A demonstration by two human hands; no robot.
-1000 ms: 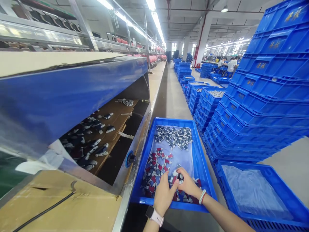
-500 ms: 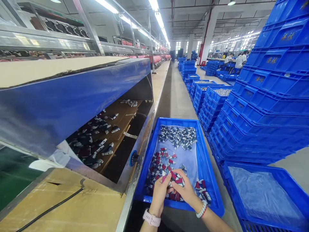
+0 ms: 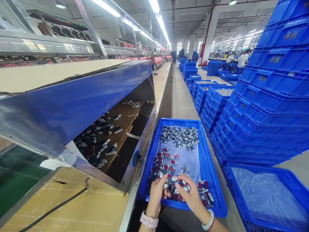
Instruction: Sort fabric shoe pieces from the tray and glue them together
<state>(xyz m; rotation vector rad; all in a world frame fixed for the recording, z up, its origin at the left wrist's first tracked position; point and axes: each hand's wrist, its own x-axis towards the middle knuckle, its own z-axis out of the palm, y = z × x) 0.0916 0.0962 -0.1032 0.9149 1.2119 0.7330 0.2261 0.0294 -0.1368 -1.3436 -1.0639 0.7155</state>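
Note:
Small two-tone pieces in navy, dark red and white, some shaped like tiny shoes, lie in a lined blue crate [image 3: 212, 164]. My left hand [image 3: 155, 193], with a pink watch band, is closed around a few small pieces [image 3: 171, 178] above the near end of the crate. Opposite it, my right hand [image 3: 191, 195], wearing a beaded bracelet, curls its thumb and forefinger around more pieces [image 3: 185, 187]. The fingertips of both hands nearly meet. My palms and the lower fingers are partly hidden. A navy-and-white pile [image 3: 180, 137] fills the far end, and red-and-white pieces [image 3: 166, 161] lie nearer.
On the left, a blue-fronted metal housing [image 3: 79, 106] covers a belt with cardboard and scattered pieces [image 3: 106, 141]. A dial [image 3: 136, 158] sticks out beside the crate. Tall stacked blue crates [image 3: 272, 106] and a plastic-lined crate [image 3: 267, 193] stand right. People [image 3: 242, 59] sit far back.
The pieces between my hands show more navy and white than red now. My right thumb and forefinger have spread slightly apart. The view has shifted a little.

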